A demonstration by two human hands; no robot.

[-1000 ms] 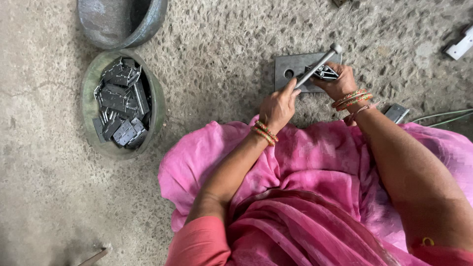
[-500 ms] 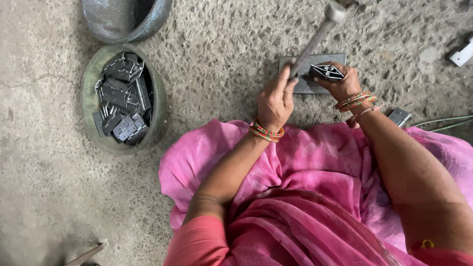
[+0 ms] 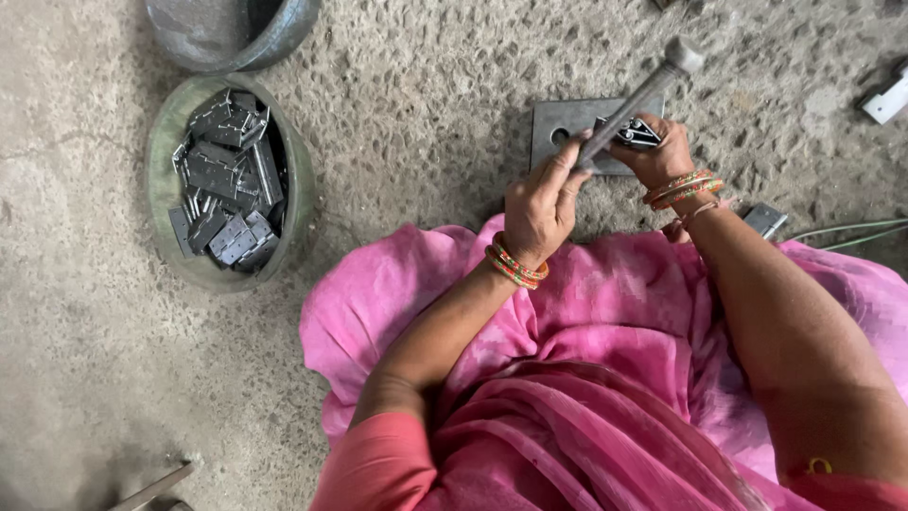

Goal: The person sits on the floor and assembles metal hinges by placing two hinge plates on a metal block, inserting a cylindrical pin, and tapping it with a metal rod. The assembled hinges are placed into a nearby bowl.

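My left hand (image 3: 539, 203) grips the handle of a metal hammer (image 3: 643, 95), whose head is tilted up and to the right above a grey steel plate with a hole (image 3: 558, 123) on the concrete floor. My right hand (image 3: 667, 156) pinches a small folded metal hinge piece (image 3: 636, 134) and holds it down on that plate, just under the hammer's shaft. Both wrists wear bangles. Pink cloth (image 3: 605, 312) covers my lap below the hands.
A green-rimmed bowl (image 3: 161, 189) at left holds several grey metal hinge pieces (image 3: 227, 180). A second grey bowl (image 3: 236, 33) stands above it. A small metal piece (image 3: 764, 220) and a cable (image 3: 851, 232) lie by my right forearm, a white object (image 3: 884, 99) at far right.
The hammer rose from low over the plate to a high lift, and now its head has dropped partway back toward the plate. My right hand stays on the hinge piece.
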